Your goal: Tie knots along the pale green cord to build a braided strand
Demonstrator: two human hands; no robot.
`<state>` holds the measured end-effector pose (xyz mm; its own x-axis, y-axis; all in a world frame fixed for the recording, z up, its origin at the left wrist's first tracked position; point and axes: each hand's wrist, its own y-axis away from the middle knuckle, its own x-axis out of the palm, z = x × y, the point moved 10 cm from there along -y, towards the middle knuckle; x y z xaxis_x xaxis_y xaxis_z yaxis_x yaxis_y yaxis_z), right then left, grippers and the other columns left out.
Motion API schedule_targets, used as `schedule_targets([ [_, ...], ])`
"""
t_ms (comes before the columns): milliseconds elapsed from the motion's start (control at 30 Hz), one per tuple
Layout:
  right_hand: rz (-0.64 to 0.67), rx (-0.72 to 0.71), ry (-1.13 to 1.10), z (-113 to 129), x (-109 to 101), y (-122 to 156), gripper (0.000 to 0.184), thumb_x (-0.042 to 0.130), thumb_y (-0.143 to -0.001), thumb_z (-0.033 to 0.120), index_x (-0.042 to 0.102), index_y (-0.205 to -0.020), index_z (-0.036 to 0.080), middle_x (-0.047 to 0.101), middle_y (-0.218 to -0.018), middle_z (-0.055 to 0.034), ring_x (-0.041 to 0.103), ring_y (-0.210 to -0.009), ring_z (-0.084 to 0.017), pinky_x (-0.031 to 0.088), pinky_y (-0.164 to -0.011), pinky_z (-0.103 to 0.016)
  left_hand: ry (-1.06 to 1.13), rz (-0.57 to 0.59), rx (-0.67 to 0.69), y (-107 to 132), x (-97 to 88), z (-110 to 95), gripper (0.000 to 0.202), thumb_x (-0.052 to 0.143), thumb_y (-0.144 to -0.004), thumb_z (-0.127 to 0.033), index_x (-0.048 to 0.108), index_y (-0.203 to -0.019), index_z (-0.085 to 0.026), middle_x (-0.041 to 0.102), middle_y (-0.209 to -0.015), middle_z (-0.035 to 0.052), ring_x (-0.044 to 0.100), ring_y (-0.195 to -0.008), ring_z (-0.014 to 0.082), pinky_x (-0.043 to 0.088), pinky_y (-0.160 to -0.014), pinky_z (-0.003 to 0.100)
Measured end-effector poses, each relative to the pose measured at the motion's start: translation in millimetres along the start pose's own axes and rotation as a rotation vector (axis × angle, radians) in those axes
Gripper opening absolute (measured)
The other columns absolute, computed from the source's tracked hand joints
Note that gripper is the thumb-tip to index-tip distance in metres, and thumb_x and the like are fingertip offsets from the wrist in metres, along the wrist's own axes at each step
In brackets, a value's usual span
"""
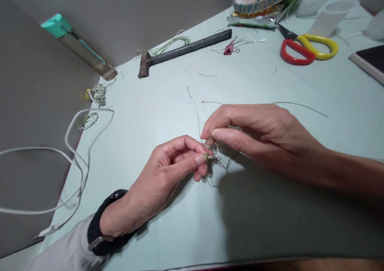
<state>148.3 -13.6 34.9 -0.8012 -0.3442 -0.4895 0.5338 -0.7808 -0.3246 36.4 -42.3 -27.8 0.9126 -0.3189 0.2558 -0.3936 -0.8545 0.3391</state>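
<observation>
My left hand (pixel 177 159) is closed in a pinch on a small knotted bundle of green and white cord (pixel 207 157). From the bundle, thin loose strands spread to the right and hang below the fingertips. Just above it, my right hand (pixel 255 131) pinches a thin green strand between thumb and forefinger. One free end rises past the right fingertips, and a long green strand (pixel 303 104) shows behind the right hand. The fingertips of both hands are close together over the table. A black watch is strapped on my left wrist.
A hammer (pixel 189 47) lies at the back beside coiled green cord (pixel 174 43). To its right are a red binder clip (pixel 230 47), red-and-yellow-handled scissors (pixel 309 49) and a translucent cup (pixel 333 17). A white cable (pixel 87 159) loops over the left edge; a tall bottle-like container (pixel 81 49) stands at back left.
</observation>
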Motion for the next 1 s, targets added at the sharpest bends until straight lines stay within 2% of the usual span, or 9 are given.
schedule_targets([
  [133, -0.019, 0.059, 0.096, -5.2, 3.9, 2.1, 0.024, 0.043, -0.101, 0.019, 0.062, -0.087, 0.02, 0.064, -0.076, 0.0034, 0.054, -0.064, -0.009, 0.04, -0.06, -0.023, -0.02, -0.035, 0.025, 0.0, 0.2, -2.4, 0.011, 0.067, -0.095, -0.016, 0.067, -0.085, -0.014, 0.063, -0.066, -0.0022, 0.053, -0.064, 0.0081, 0.045, -0.068, 0.021],
  [433, -0.123, -0.065, 0.174, 12.7, -3.9, 7.6, 0.028, 0.042, -0.102, 0.018, 0.059, -0.08, 0.02, 0.06, -0.074, 0.0024, 0.052, -0.064, -0.009, 0.042, -0.063, -0.024, -0.031, -0.051, 0.023, -0.4, -0.9, -0.3, 0.014, 0.067, -0.095, -0.019, 0.067, -0.081, -0.016, 0.063, -0.066, -0.0012, 0.052, -0.065, 0.0103, 0.043, -0.067, 0.023],
  [700, -0.117, -0.153, 0.033, 22.5, -5.2, 10.5, 0.028, 0.044, -0.102, 0.017, 0.062, -0.079, 0.019, 0.065, -0.076, 0.001, 0.055, -0.065, -0.009, 0.045, -0.062, -0.024, -0.01, -0.055, 0.016, -0.4, -0.1, 2.4, 0.017, 0.067, -0.095, -0.018, 0.067, -0.078, -0.016, 0.062, -0.067, -0.0002, 0.052, -0.067, 0.0112, 0.042, -0.069, 0.023],
  [800, -0.15, -0.128, 0.006, 18.7, -9.4, 12.6, 0.029, 0.045, -0.102, 0.021, 0.062, -0.079, 0.021, 0.065, -0.075, 0.0016, 0.056, -0.063, -0.01, 0.044, -0.059, -0.025, -0.024, -0.062, 0.012, -0.2, -0.2, 2.3, 0.017, 0.068, -0.094, -0.019, 0.066, -0.077, -0.016, 0.061, -0.067, -0.0005, 0.051, -0.066, 0.0114, 0.041, -0.068, 0.024],
  [1000, -0.167, -0.024, 0.155, 8.3, -13.9, 8.0, 0.027, 0.046, -0.102, 0.023, 0.065, -0.083, 0.022, 0.065, -0.074, 0.0029, 0.057, -0.063, -0.009, 0.039, -0.057, -0.027, -0.095, -0.058, 0.009, 0.2, -1.4, 3.8, 0.015, 0.07, -0.093, -0.023, 0.066, -0.081, -0.016, 0.061, -0.067, -0.0007, 0.051, -0.066, 0.0122, 0.04, -0.068, 0.027],
])
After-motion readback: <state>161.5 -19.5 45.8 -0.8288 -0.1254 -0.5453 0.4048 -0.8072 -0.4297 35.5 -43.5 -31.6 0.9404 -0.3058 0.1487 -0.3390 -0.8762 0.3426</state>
